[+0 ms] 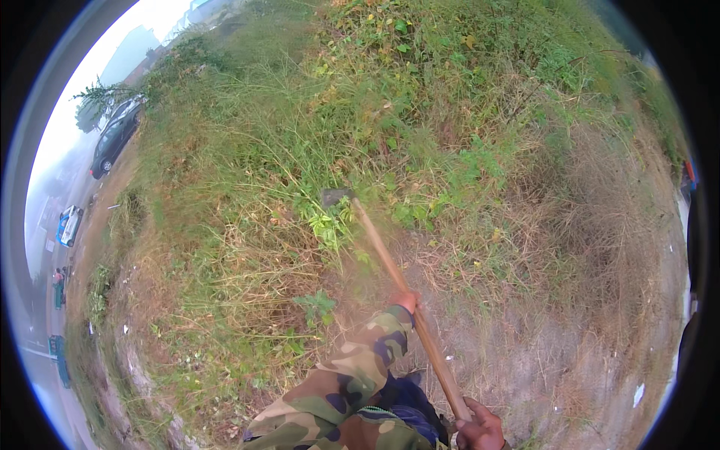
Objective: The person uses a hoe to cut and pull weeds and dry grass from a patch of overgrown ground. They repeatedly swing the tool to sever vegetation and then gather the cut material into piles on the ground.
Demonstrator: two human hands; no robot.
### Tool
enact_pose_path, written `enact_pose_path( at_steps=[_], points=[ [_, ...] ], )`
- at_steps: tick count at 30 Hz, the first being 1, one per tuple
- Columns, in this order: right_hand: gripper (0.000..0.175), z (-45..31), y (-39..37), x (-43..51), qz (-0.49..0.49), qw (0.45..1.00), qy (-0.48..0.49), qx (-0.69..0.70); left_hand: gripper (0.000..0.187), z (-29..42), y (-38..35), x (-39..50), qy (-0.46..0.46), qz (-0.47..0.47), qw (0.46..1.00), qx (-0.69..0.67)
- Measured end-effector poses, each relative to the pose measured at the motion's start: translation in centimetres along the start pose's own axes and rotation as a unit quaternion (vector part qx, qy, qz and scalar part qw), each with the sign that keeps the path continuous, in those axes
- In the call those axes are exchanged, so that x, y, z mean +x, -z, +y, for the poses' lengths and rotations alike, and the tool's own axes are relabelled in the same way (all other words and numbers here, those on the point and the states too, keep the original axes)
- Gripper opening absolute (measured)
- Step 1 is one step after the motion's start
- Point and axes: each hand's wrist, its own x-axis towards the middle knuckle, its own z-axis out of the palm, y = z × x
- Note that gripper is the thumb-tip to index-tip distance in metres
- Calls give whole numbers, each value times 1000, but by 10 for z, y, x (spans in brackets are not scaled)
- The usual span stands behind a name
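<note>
My left hand [406, 300], at the end of a camouflage sleeve, grips the middle of a long wooden handle [382, 250]. Around the lower end of the same handle my right hand [480, 426] is closed, near the bottom edge of the view. The handle slants up and to the left to a dark metal hoe head [337, 196], which lies among green weeds [332, 228]. Leaves partly cover the lower edge of the head.
Tall grass and leafy weeds [394, 112] fill the ground ahead. Dry brush [596, 225] stands at the right, above bare, dusty soil [506, 360] with bits of litter. Parked at the far left are a dark car [115, 140] and a white and blue vehicle [69, 226].
</note>
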Motion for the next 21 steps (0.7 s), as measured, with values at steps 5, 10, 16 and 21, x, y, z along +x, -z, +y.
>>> enact_pose_path(
  at_steps=[5, 10, 16, 21],
  points=[
    [47, -36, -53, 57, -30, 997, -5, -65, 14, 18, 23, 79, -71, -32, 982, 174],
    [48, -71, -88, 106, -23, 967, 119, -223, 16, 12, 31, 118, 67, -61, 995, -52],
    [54, -98, -71, 140, 15, 996, -88, -8, 14, 25, 7, 65, 133, -67, 981, -127],
    [54, -97, -45, 146, -59, 997, -54, 7, 13, 38, -9, 31, 203, -94, 969, -110]
  ],
)
